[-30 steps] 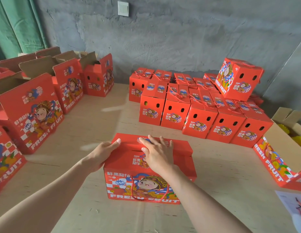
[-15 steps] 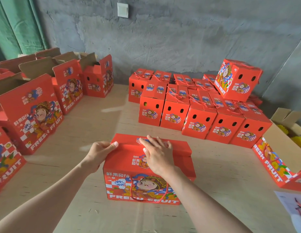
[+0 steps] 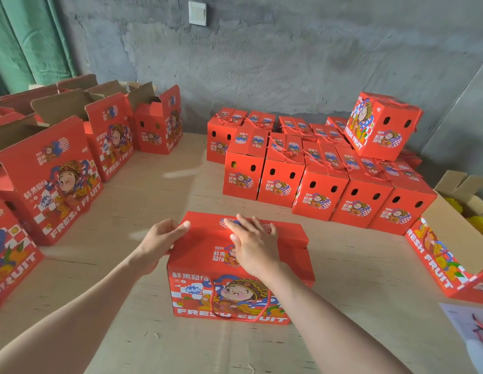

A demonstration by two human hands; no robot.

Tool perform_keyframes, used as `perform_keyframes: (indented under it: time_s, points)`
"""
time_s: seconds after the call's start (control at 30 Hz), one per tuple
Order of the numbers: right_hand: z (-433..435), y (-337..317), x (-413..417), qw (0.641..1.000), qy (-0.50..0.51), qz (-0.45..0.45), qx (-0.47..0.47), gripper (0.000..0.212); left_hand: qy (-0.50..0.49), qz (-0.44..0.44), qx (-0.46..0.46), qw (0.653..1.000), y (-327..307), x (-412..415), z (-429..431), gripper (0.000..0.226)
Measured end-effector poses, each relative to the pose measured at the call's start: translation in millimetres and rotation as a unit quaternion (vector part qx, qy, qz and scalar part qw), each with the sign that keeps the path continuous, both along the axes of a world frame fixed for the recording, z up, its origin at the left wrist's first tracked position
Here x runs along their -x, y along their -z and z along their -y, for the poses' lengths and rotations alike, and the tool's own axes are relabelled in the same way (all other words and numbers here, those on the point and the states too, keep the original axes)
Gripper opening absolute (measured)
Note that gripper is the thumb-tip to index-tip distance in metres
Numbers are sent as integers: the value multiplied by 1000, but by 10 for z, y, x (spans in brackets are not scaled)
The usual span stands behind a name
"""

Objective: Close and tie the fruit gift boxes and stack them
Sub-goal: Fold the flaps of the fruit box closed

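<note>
The red printed cardboard fruit gift box [image 3: 197, 287] is seen in the head view, standing on the pale plywood surface [image 3: 143, 201] directly in front of the person. Its top flaps have been folded down, but a step shows at the right end of the lid, so the flaps are judged not to be fully seated.

The left hand [image 3: 159, 244] is wrapped round the left end of the lid, thumb on top and fingers curled against the side, so that end is gripped. The right hand [image 3: 254, 244] is laid flat on the lid with its fingers straight and spread. It presses down and holds nothing. A red twisted cord handle [image 3: 212, 298] hangs in a loose, untied loop over the front face.

The closing step is judged to be in hand, with tying and stacking not yet done. The next move is expected to call for the flaps to be pressed level and the cord to be brought up over the lid and tied. Whether a matching cord exists on the far side cannot be told.

A block of closed red boxes [image 3: 316, 190] with cords across their tops is ranged near the grey wall [image 3: 289, 63], well apart from the hands. One tilted red box [image 3: 380, 128] rests on top of the block. Open-flapped red boxes [image 3: 46, 190] stand at the left.
</note>
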State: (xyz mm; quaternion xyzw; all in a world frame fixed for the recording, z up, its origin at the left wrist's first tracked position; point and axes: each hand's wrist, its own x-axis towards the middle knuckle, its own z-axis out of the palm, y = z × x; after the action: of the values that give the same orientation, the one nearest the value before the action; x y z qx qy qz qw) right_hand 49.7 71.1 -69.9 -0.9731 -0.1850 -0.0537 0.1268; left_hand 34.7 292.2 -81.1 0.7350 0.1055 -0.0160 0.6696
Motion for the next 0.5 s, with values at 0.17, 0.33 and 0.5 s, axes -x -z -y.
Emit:
perform_keyframes:
  time_s: [0.17, 0.33, 0.5]
  points:
    - [-7, -7, 1, 1000, 1, -4, -7, 44, -62, 35, -10, 997, 22, 19, 54, 29]
    - [-21, -7, 1, 1000, 1, -9, -6, 44, -75, -10, 72, 995, -13, 16, 70, 29]
    - [-6, -51, -48, 999, -20, -27, 0, 45, -105, -23, 82, 991, -23, 62, 145, 29]
